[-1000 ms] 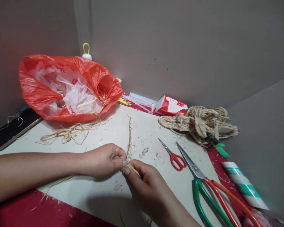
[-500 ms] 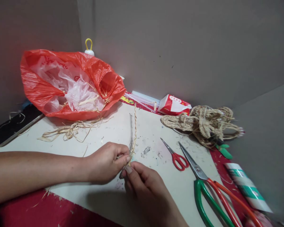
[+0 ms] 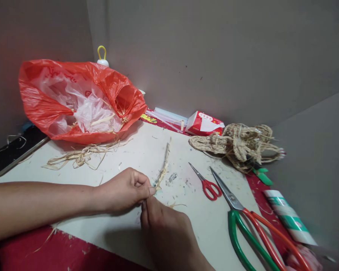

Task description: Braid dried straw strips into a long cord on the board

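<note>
Left hand (image 3: 137, 188): my thumb and finger pinching the near end of the braid (image 3: 164, 167), likely against loosening
Right hand (image 3: 169, 226): tucked close, nearer me; fingertips hidden, can't tell their grip
Braid: over the white board (image 3: 142, 150), left of the small scissors (image 3: 210, 190), long axis running away, free tip pointing far, slightly right
Small scissors: handles nearer me, probably for reach

Single head-worn view; faces forward and down across tabletop (image 3: 149, 150) toward gray wall (image 3: 214, 56), near fingers (image 3: 147, 192).
</note>
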`<state>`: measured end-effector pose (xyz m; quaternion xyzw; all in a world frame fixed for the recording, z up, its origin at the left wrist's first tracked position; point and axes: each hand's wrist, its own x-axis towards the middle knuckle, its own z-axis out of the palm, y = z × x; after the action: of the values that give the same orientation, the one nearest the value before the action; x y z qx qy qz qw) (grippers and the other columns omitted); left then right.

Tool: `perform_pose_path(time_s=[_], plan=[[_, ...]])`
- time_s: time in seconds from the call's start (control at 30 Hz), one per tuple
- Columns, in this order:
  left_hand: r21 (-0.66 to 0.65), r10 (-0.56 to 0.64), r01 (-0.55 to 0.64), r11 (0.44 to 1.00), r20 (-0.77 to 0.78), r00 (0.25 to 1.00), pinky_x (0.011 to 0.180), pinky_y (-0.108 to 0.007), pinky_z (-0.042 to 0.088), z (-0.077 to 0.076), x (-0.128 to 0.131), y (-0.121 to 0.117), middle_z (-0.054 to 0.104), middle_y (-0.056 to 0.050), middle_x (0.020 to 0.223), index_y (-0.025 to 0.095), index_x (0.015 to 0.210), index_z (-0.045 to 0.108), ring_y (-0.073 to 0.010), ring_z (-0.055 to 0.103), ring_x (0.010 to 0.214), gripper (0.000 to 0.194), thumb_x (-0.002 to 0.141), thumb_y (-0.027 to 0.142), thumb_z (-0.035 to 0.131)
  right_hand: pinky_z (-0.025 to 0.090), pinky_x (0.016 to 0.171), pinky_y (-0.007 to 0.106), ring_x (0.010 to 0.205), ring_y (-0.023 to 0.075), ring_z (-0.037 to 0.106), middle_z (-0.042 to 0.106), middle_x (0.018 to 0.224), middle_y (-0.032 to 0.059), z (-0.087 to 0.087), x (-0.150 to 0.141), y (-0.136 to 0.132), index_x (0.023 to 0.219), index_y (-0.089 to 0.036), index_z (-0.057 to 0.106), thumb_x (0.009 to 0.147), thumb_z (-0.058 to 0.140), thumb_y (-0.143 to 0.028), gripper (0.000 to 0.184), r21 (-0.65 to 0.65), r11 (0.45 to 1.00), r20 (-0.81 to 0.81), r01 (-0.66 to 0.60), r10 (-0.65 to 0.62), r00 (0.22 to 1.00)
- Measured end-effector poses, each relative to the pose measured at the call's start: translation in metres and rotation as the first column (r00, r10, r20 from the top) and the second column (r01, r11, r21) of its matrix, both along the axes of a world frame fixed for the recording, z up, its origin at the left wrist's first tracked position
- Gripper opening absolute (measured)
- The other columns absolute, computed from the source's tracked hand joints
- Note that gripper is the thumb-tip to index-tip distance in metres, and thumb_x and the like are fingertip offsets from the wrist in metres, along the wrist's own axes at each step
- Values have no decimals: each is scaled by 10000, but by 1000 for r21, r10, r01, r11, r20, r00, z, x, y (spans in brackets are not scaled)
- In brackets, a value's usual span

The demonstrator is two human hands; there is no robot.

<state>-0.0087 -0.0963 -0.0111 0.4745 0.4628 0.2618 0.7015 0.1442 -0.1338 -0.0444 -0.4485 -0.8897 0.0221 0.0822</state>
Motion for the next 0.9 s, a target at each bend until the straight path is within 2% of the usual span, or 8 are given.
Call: perform_pose_path(time_s=[0.3,0.47,0.53,0.6,0.67,0.73,0.8,0.9], plan=[[164,7,17,986,-142,990,495,-198,262,3,0,-3,381,53,562,155,665,475,-77,323,535,334,816,451,509,260,459,287,462,185,551,617,537,71,10,-16,-16,707,-192,618,790,580,-187,92,51,992,-85,-119,123,989],[202,25,1,979,-131,991,490,-191,253,4,-3,1,373,59,572,156,679,459,-73,308,533,379,832,501,488,222,437,287,375,142,481,595,467,36,26,-10,-19,594,-198,601,854,525,-368,320,46,968,-248,-248,251,936],[211,42,-21,977,-98,994,489,-190,247,3,-6,3,364,61,572,151,685,466,-70,295,531,407,830,530,485,256,452,275,388,118,455,551,446,14,37,1,-11,540,-194,554,912,407,-334,425,16,985,-454,-171,160,876],[203,58,-45,978,-59,997,483,-191,239,2,-8,4,357,63,567,151,684,463,-67,283,523,426,823,552,488,310,475,247,434,113,462,517,470,-4,47,10,2,586,-192,552,921,394,-316,391,-109,993,-629,44,-103,770],[195,71,-65,979,-27,997,481,-192,239,2,-9,5,363,63,565,149,684,465,-65,287,517,428,811,555,513,366,501,226,501,122,497,551,550,-6,52,14,15,710,-191,572,896,464,-370,280,-354,922,-684,156,-369,630],[197,61,-67,978,35,997,503,-196,283,2,-8,5,419,48,576,143,694,482,-70,351,526,415,807,540,530,412,545,228,590,137,536,605,667,15,49,14,25,852,-181,582,867,510,-431,261,-604,795,-655,57,-535,534],[200,19,-42,979,112,993,549,-214,347,2,-6,4,498,19,588,141,709,500,-93,447,550,395,830,517,509,398,502,226,539,124,508,594,655,13,42,10,29,905,-165,573,868,493,-485,332,-794,590,-569,-148,-636,521],[225,5,-32,974,121,993,592,-234,392,2,-4,2,546,-1,583,142,691,511,-108,499,561,360,852,462,493,209,377,196,386,66,283,416,499,-69,34,8,30,878,-165,557,884,446,-520,372,-887,303,-454,-348,-709,540]])
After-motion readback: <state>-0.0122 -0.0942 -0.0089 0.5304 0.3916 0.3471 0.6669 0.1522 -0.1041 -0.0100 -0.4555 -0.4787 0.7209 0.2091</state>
